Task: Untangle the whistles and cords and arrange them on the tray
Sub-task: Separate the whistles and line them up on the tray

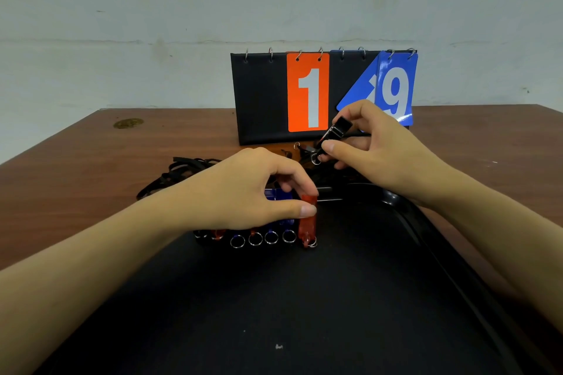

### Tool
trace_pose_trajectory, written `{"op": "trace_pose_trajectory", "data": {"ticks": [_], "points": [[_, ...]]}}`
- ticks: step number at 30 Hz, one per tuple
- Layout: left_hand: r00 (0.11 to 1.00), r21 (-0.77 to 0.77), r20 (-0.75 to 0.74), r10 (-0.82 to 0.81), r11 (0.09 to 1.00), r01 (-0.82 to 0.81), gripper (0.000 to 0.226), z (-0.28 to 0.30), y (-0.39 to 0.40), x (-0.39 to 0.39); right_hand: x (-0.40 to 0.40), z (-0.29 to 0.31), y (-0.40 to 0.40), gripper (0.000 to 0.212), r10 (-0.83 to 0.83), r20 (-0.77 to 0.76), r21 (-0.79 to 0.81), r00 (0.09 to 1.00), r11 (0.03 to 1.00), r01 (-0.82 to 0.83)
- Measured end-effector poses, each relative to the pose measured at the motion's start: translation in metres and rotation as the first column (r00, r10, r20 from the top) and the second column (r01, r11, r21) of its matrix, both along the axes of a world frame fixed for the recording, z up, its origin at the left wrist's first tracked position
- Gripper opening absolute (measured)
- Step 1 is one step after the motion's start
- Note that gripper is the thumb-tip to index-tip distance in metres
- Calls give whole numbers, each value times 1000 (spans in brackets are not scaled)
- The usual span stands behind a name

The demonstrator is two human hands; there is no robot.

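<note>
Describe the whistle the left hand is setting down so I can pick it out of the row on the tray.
Start at the black tray in front of the flip scoreboard. Along its far edge lies a row of whistles with silver key rings pointing toward the camera. The red whistle is at the row's right end, pinched by the left hand; it alone is uncovered and orange-red.

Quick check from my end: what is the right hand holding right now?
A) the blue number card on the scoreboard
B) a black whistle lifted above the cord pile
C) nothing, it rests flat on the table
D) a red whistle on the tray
B: the right hand pinches a black whistle in its fingers, raised over the tangled cords, while the red whistle sits under the left hand on the tray.
</note>
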State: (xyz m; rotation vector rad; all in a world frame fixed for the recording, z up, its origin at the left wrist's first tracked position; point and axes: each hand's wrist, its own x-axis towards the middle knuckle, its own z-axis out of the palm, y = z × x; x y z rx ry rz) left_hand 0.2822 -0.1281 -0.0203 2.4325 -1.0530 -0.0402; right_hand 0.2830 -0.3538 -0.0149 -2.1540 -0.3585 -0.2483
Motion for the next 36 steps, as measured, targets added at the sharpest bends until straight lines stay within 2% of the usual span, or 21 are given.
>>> {"op": "trace_pose_trajectory", "data": {"ticks": [13,18,22,36], "points": [[998,-133,51,30,991,-23,27,0,1,2,-1,1,0,30,-13,43,7,999,1000,13],[993,-76,111,42,997,-33,24,-3,3,6,-1,1,-1,29,-14,45,-1,999,1000,14],[988,-6,150,44,999,-44,30,-6,3,8,-1,1,-2,29,-9,47,-1,999,1000,10],[988,43,156,22,999,-29,24,-9,4,10,0,-1,-1,29,-22,42,-33,999,999,23]]}}
